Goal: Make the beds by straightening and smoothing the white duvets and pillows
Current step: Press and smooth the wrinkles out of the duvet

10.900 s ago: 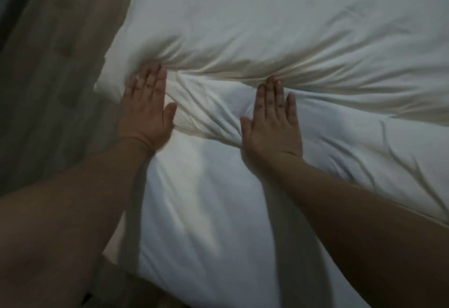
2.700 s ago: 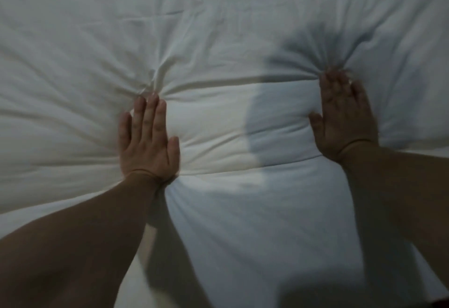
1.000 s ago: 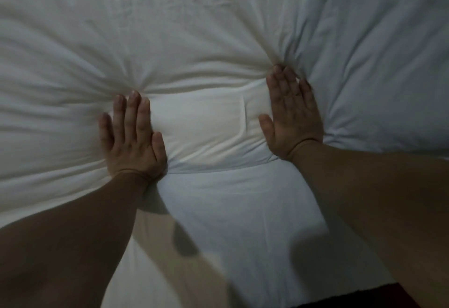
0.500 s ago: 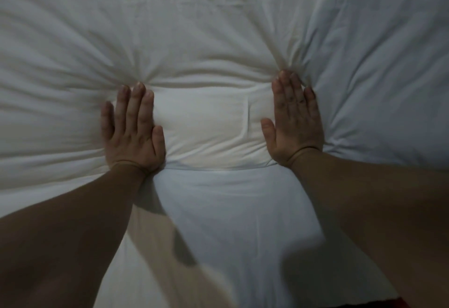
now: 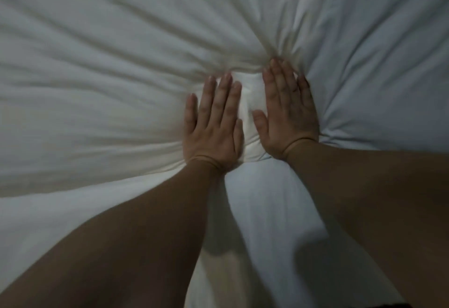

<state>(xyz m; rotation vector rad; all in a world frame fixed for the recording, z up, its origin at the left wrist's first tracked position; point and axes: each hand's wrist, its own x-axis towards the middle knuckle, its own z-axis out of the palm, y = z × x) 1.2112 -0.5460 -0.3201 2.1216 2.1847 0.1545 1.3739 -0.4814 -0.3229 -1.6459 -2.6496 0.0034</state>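
View from above, looking down at a white duvet [image 5: 97, 94] that fills almost the whole frame, spreading left, right and far under dim light. Two bare forearms reach in from the near edge, the left forearm [image 5: 136, 235] from the near left and the right forearm [image 5: 369, 198] from the near right.

Both hands lie palm down on the duvet, just right of the frame's centre, close beside each other but not touching. The left hand [image 5: 213, 125] is flat, and its fingers [image 5: 222, 96] are straight, held together and point away to the far side, released and gripping nothing. The right hand [image 5: 289, 118] sits a little farther than the left. Its fingers [image 5: 279, 82] are likewise straight and released, pressing into the fabric, with the thumb spread toward the left hand.

Between the two hands a narrow puffed ridge of duvet [image 5: 250, 103] bulges up. Deep creases fan out from the right fingertips toward the far side, and long folds run leftward from the left hand across the duvet.

Near the wrists the puffed duvet ends in a curved line. Closer than that lies smoother white cloth [image 5: 267, 210]; whether it is part of the same duvet or a sheet cannot be told. The arms cast soft shadows on it.
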